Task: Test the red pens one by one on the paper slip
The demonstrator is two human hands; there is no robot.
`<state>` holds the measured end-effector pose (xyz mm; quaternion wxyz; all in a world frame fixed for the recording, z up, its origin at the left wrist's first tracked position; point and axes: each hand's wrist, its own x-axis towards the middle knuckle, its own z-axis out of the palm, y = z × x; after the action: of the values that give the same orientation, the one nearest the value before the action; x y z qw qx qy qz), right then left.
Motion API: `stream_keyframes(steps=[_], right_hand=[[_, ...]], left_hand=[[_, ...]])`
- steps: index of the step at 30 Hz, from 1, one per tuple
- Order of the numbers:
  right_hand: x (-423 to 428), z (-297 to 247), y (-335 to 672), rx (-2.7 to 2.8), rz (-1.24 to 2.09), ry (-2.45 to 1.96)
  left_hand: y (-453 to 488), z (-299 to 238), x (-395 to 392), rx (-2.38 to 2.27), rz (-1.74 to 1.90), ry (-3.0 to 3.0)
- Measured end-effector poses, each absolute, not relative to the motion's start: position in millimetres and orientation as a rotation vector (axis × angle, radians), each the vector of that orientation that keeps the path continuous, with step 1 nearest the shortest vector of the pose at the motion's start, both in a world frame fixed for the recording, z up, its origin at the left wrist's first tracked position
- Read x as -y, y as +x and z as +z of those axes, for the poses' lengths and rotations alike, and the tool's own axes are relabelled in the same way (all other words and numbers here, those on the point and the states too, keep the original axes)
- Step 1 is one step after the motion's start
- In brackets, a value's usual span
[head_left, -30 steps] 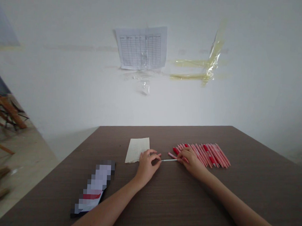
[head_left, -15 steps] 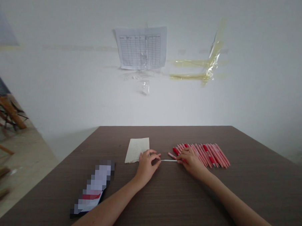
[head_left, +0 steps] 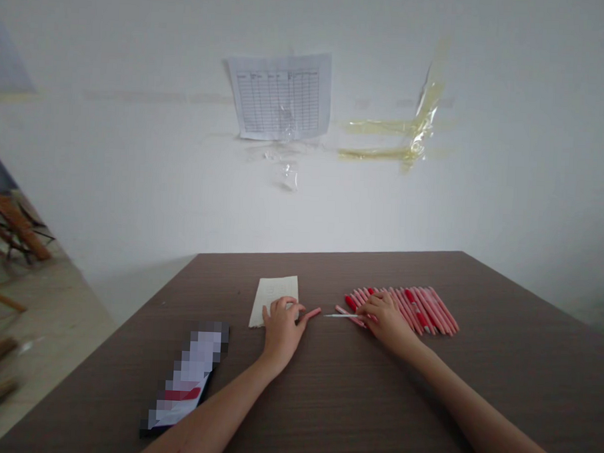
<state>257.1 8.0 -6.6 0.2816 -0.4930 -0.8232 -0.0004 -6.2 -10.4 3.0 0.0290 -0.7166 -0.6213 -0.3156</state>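
Note:
My right hand (head_left: 382,315) pinches a thin white pen refill (head_left: 339,315), whose pointed end sticks out to the left above the table. Just beneath it a loose pink pen piece (head_left: 345,311) lies near the fingertips. My left hand (head_left: 281,326) rests over the lower right corner of a sheet of paper (head_left: 271,295). Its thumb and index finger close on a short pink pen part (head_left: 313,312), which points right towards the refill. The far end of that part is hidden by the fingers.
Several pink pens, some with red parts, form a row (head_left: 431,309) behind my right hand. A blurred-out phone-like object (head_left: 190,375) lies left of my left forearm. The brown table (head_left: 324,401) meets a wall with a taped printed sheet (head_left: 282,99).
My left hand has let go of the refill's left end and moved slightly left onto the pink pen part. The refill stays in my right hand, its free end now bare.

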Motion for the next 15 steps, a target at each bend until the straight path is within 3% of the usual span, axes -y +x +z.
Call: stream_keyframes(steps=[8,15], right_hand=[[-7.6,-4.3,259.0,2.2,-0.033,-1.348],[-9.2,-6.6,259.9,2.166,-0.059,-1.371]], left_hand=[[-6.0,6.8,13.9,1.963,-0.873,-2.216],[-6.4,3.4,11.7,1.877,-1.037,-2.235]])
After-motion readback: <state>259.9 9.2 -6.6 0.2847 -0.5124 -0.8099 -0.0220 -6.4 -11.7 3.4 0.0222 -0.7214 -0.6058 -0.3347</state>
